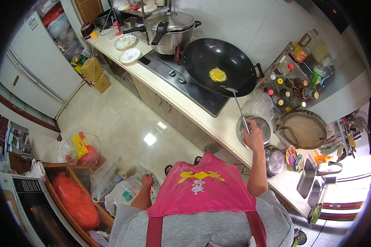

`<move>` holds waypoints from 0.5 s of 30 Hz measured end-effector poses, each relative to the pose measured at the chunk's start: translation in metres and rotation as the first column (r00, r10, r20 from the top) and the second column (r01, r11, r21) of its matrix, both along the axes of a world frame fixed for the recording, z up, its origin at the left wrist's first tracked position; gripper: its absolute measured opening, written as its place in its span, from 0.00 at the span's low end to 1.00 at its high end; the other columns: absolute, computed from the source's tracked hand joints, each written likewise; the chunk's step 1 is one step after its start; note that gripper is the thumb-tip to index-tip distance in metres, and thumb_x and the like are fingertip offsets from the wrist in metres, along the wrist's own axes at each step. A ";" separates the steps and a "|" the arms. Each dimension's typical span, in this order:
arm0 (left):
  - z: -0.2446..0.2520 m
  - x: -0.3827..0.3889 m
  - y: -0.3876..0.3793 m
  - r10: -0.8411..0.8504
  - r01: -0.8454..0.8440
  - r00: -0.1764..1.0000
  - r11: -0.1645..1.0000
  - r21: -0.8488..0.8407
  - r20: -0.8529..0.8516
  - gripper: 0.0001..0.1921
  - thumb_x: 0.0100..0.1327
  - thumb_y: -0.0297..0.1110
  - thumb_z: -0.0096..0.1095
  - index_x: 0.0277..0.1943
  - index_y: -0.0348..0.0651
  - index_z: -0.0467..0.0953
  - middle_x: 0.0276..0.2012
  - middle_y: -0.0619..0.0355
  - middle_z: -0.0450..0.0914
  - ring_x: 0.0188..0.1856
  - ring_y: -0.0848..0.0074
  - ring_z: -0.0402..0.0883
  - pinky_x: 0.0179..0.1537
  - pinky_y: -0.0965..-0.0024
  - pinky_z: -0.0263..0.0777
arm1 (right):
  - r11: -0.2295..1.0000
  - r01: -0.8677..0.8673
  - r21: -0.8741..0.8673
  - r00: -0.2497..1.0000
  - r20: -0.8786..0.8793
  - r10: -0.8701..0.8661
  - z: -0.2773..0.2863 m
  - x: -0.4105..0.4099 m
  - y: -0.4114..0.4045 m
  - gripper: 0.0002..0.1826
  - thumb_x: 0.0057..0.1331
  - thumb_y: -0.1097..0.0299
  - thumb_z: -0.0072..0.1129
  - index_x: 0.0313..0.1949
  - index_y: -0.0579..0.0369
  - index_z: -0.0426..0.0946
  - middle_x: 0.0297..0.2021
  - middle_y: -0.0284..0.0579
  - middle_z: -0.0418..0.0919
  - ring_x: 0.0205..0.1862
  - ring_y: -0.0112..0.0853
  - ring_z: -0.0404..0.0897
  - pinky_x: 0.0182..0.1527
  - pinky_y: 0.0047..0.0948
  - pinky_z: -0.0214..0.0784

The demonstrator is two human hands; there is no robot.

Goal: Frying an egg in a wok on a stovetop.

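Note:
In my right hand (253, 136) is the handle of a metal spatula (238, 105). Its blade reaches over the near rim of a black wok (201, 58), just short of a fried egg (218, 75). The egg lies in the wok with its yellow middle showing. Under the wok is a gas stove (182, 81) with two knobs at its front. Beneath my right hand, a round metal lid or basin (262, 125) rests on the counter. My left hand (147, 180) hangs at my side near plastic bags; its fingers look curled, and I see nothing in it.
Left of the wok stands a pressure cooker (173, 34). Beyond it are a white plate (130, 56) and a patterned plate of white food (125, 41). Several bottles (286, 92) fill a rack on the right. A thick wooden chopping board (306, 129) and a sink (306, 182) are further along.

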State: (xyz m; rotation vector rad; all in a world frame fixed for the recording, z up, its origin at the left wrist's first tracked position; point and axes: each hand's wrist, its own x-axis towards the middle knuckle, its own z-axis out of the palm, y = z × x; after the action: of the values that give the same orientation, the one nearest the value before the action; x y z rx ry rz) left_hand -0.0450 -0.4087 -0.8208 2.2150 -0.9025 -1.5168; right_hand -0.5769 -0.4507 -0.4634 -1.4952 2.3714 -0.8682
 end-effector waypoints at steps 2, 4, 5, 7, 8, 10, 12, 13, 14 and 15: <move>-0.001 0.000 0.000 0.001 0.000 1.000 1.000 -0.011 0.029 0.21 0.68 0.46 0.58 0.43 0.30 0.77 0.23 0.52 0.80 0.19 0.68 0.81 0.17 0.67 0.71 | 1.000 -0.010 0.005 1.000 -0.010 0.010 0.001 0.000 0.000 0.24 0.58 0.74 0.56 0.57 0.56 0.72 0.26 0.49 0.81 0.21 0.34 0.80 0.28 0.34 0.71; 0.000 -0.001 -0.001 0.002 -0.002 1.000 1.000 -0.009 0.021 0.20 0.68 0.45 0.57 0.43 0.30 0.77 0.23 0.52 0.80 0.19 0.68 0.81 0.17 0.67 0.71 | 1.000 -0.009 0.001 1.000 -0.002 0.009 -0.001 -0.002 0.000 0.24 0.58 0.74 0.56 0.57 0.56 0.72 0.26 0.49 0.81 0.21 0.33 0.80 0.28 0.33 0.71; 0.001 -0.002 -0.002 0.005 -0.005 1.000 1.000 -0.006 0.015 0.20 0.68 0.45 0.57 0.43 0.31 0.77 0.24 0.52 0.80 0.19 0.68 0.81 0.17 0.67 0.71 | 1.000 -0.008 -0.004 1.000 0.006 0.008 -0.002 -0.002 0.001 0.24 0.58 0.74 0.56 0.57 0.56 0.72 0.26 0.49 0.81 0.21 0.33 0.80 0.27 0.33 0.71; 0.000 -0.001 -0.001 0.008 -0.008 1.000 1.000 -0.001 0.018 0.20 0.68 0.45 0.57 0.43 0.31 0.77 0.24 0.52 0.80 0.18 0.69 0.81 0.17 0.67 0.71 | 0.999 0.023 0.041 0.998 0.062 -0.025 0.012 0.008 -0.001 0.23 0.59 0.75 0.56 0.55 0.55 0.72 0.30 0.54 0.81 0.31 0.42 0.81 0.35 0.38 0.72; 0.000 0.000 0.000 0.009 -0.009 1.000 1.000 0.004 0.020 0.20 0.68 0.45 0.57 0.43 0.31 0.77 0.24 0.53 0.80 0.18 0.69 0.81 0.16 0.67 0.71 | 0.995 0.053 0.088 0.991 0.115 -0.063 0.017 0.011 -0.003 0.21 0.59 0.76 0.57 0.54 0.54 0.73 0.35 0.60 0.82 0.41 0.52 0.83 0.43 0.43 0.72; -0.002 0.001 -0.001 0.003 -0.003 1.000 1.000 0.003 0.018 0.19 0.68 0.45 0.57 0.43 0.31 0.77 0.24 0.53 0.80 0.18 0.69 0.81 0.16 0.67 0.71 | 0.995 0.055 0.087 0.992 0.112 -0.065 0.018 0.011 -0.002 0.22 0.59 0.76 0.57 0.54 0.54 0.73 0.35 0.60 0.82 0.41 0.52 0.82 0.43 0.43 0.73; -0.003 0.000 -0.001 -0.003 0.003 1.000 1.000 0.003 0.016 0.19 0.68 0.45 0.57 0.42 0.32 0.77 0.24 0.53 0.80 0.18 0.69 0.81 0.16 0.67 0.72 | 0.995 0.057 0.087 0.992 0.110 -0.066 0.018 0.010 -0.001 0.22 0.59 0.76 0.57 0.54 0.54 0.73 0.36 0.61 0.82 0.41 0.52 0.82 0.44 0.43 0.73; -0.003 0.000 -0.001 -0.005 0.005 1.000 1.000 0.004 0.020 0.19 0.68 0.45 0.57 0.42 0.32 0.77 0.24 0.53 0.80 0.18 0.69 0.81 0.16 0.67 0.72 | 0.994 0.058 0.088 0.992 0.107 -0.067 0.017 0.010 -0.001 0.22 0.59 0.76 0.57 0.54 0.54 0.73 0.36 0.61 0.82 0.42 0.52 0.82 0.44 0.43 0.73; -0.003 -0.001 -0.002 -0.006 0.006 1.000 1.000 0.004 0.024 0.19 0.68 0.45 0.57 0.42 0.32 0.77 0.24 0.53 0.80 0.18 0.69 0.81 0.16 0.67 0.72 | 0.994 0.059 0.089 0.992 0.104 -0.068 0.017 0.009 -0.001 0.22 0.59 0.76 0.56 0.54 0.54 0.73 0.36 0.61 0.82 0.42 0.52 0.82 0.44 0.43 0.73; -0.005 0.001 -0.001 -0.005 0.005 1.000 1.000 0.004 0.025 0.19 0.68 0.45 0.57 0.42 0.32 0.77 0.24 0.53 0.80 0.18 0.69 0.81 0.16 0.67 0.72 | 0.994 0.057 0.089 0.992 0.105 -0.067 0.017 0.009 -0.001 0.22 0.59 0.76 0.56 0.54 0.54 0.73 0.36 0.61 0.82 0.42 0.52 0.82 0.44 0.43 0.73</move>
State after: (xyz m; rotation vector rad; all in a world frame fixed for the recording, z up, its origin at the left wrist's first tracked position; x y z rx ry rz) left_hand -0.0445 -0.4096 -0.8257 2.2411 -0.9134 -1.4975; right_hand -0.5676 -0.4521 -0.4468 -1.3147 2.3559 -0.8273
